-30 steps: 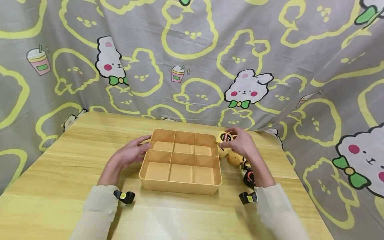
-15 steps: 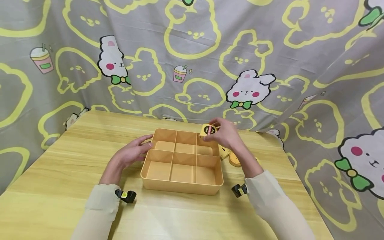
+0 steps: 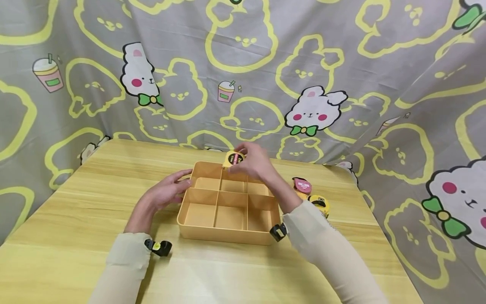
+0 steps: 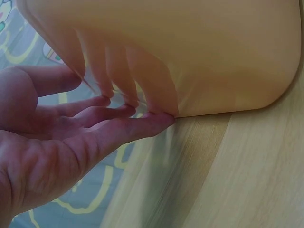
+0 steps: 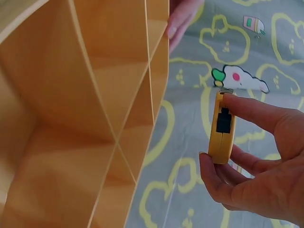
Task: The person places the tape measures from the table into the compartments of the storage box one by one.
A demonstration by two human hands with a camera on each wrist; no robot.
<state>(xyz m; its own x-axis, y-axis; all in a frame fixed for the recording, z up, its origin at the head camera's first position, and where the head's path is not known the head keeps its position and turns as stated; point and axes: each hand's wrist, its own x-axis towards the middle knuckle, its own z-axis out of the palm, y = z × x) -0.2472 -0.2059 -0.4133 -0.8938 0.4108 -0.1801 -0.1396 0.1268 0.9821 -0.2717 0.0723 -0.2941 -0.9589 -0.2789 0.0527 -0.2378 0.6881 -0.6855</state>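
A yellow tape measure [image 3: 234, 158] with a black round label is pinched between the thumb and fingers of my right hand [image 3: 255, 162]. It is held up over the back row of an orange box [image 3: 228, 234], near the back middle compartment. In the right wrist view the tape measure [image 5: 219, 142] shows its narrow edge, thumb on one side and fingers on the other. My left hand [image 3: 167, 194] is at the box's left side. In the left wrist view its fairly straight fingers [image 4: 118, 114] touch the outer wall, with the thumb close to the rim.
To the right of the box lie a pink tape measure [image 3: 302, 185] and a yellow-and-black one [image 3: 319, 204], partly covered by the right sleeve [image 3: 315, 228]. The box has six-way dividers with bare compartments. A patterned curtain [image 3: 250, 84] hangs behind the wooden table [image 3: 76, 211].
My right hand has carried the yellow tape measure leftward from beside the box's right edge to above its back middle. The left hand has stayed at the box's left side.
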